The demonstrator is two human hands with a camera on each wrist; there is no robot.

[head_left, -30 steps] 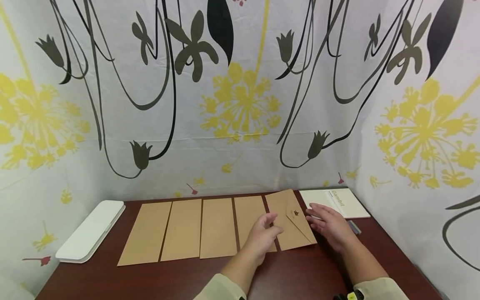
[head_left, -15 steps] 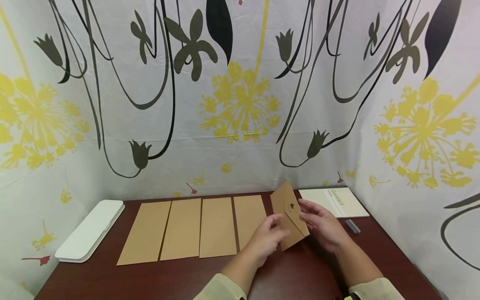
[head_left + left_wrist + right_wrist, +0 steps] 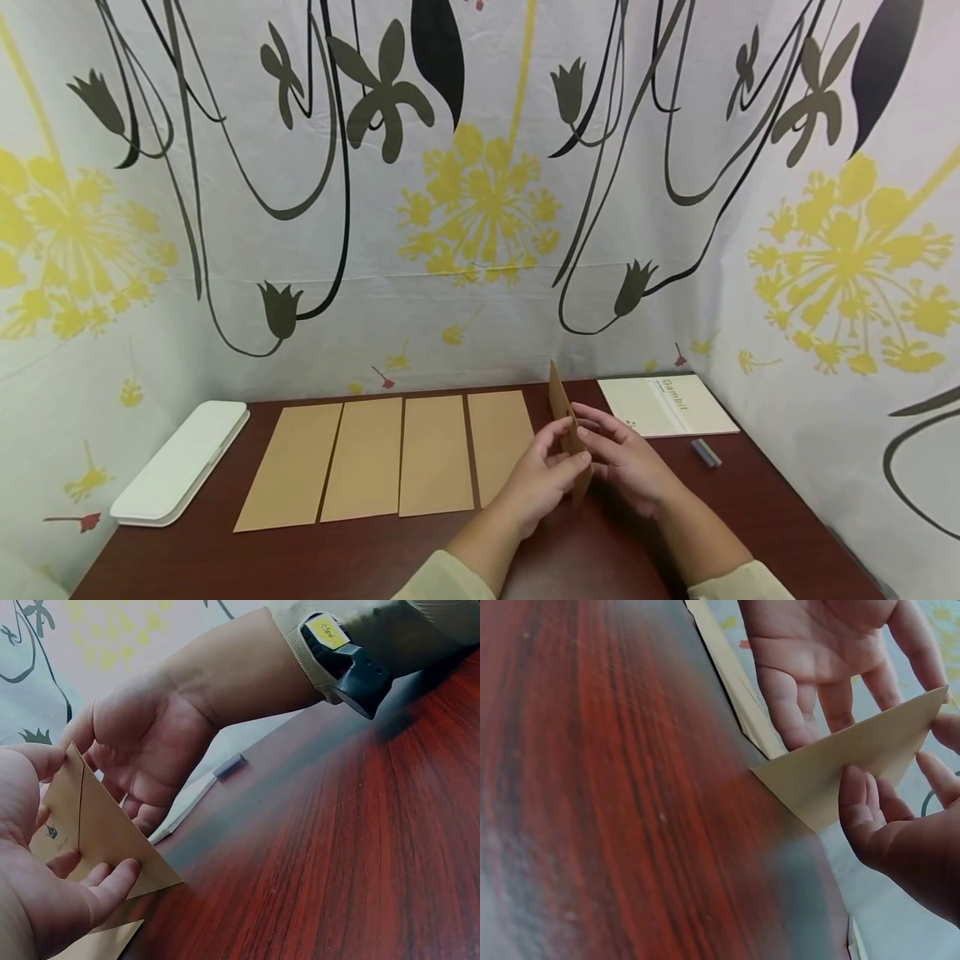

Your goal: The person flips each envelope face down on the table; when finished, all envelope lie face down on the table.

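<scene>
A brown kraft envelope (image 3: 558, 392) stands on edge above the right part of the table, turned nearly edge-on in the head view. The left hand (image 3: 536, 475) holds it from the left, and the right hand (image 3: 630, 458) from the right, fingertips at its edges. In the left wrist view its flap side (image 3: 105, 817) with a small dark crown print faces the left hand. The plain side (image 3: 810, 784) faces the right hand in the right wrist view. Several more brown envelopes (image 3: 438, 454) lie flat in a row to the left.
A white case (image 3: 180, 462) lies at the table's left edge. At the back right is a cream booklet (image 3: 675, 404) marked "Gambit", with a small grey-blue block (image 3: 706, 452) in front of it. Patterned curtains (image 3: 480, 333) enclose the table.
The rightmost envelope lay flat, flap side up, with both hands beside it. It has been lifted, moved left and turned upright on edge between the hands, which have come closer together.
</scene>
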